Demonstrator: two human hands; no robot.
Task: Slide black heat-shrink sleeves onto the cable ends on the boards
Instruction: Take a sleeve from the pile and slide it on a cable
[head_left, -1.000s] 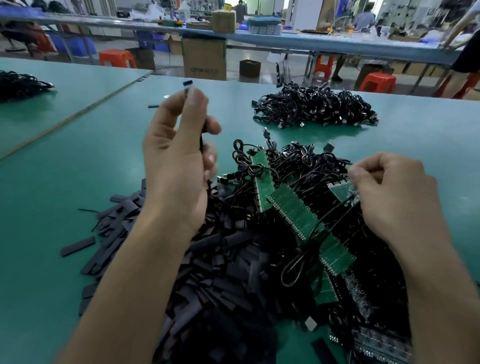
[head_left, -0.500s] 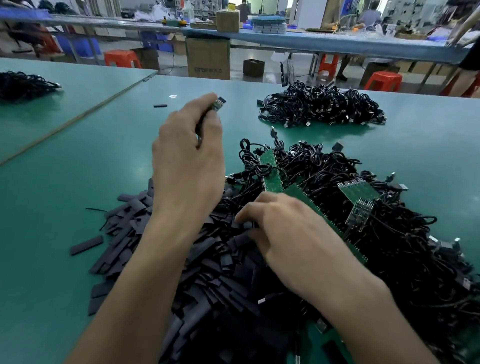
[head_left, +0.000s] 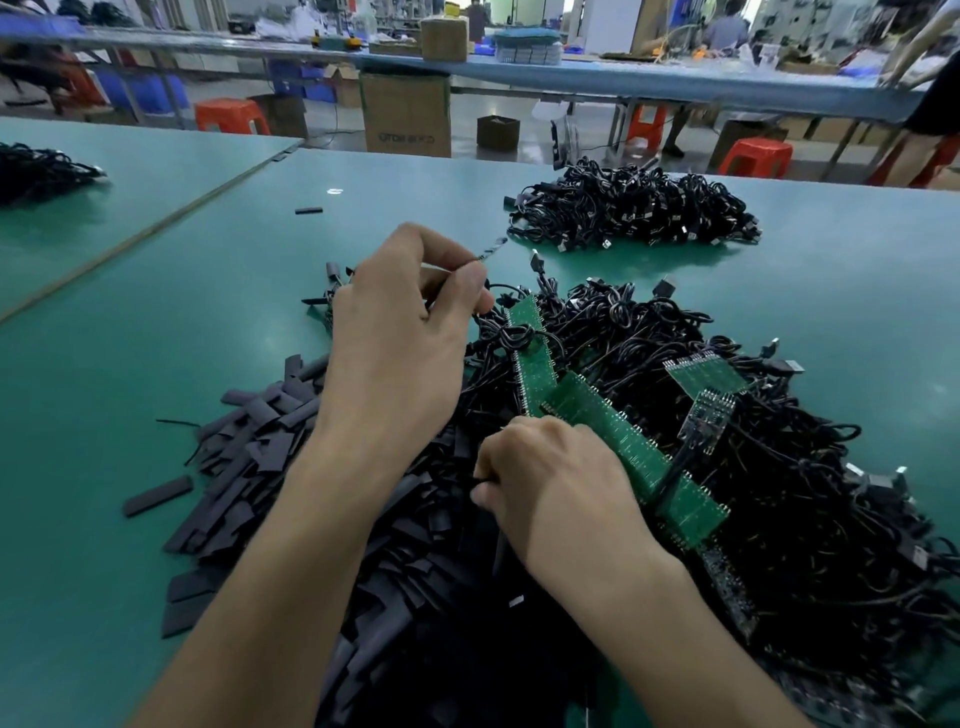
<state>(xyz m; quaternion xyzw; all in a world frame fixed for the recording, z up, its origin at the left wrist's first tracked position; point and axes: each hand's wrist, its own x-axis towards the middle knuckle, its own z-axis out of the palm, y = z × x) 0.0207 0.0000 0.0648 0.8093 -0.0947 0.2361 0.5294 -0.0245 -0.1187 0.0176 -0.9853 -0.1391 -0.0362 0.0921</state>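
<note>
Two hands busy near the front edge of the green surface (head_left: 104, 364). With the left hand (head_left: 400, 332), pinches a cable end (head_left: 493, 249) between thumb and forefinger, raised above the tangle of cables and green boards (head_left: 623, 431) right of centre. With the right hand (head_left: 556, 488), now off the boards and down on the pile of black heat-shrink sleeves (head_left: 260, 467) at the front, curls fingers round, seemingly, one heat-shrink sleeve (head_left: 479, 482). Suggests a fresh sleeve picked, ready for threading over the held end; none on it yet. On a cardboard carton (head_left: 408, 111) beyond the far edge, faint print, too blurred to read.
</note>
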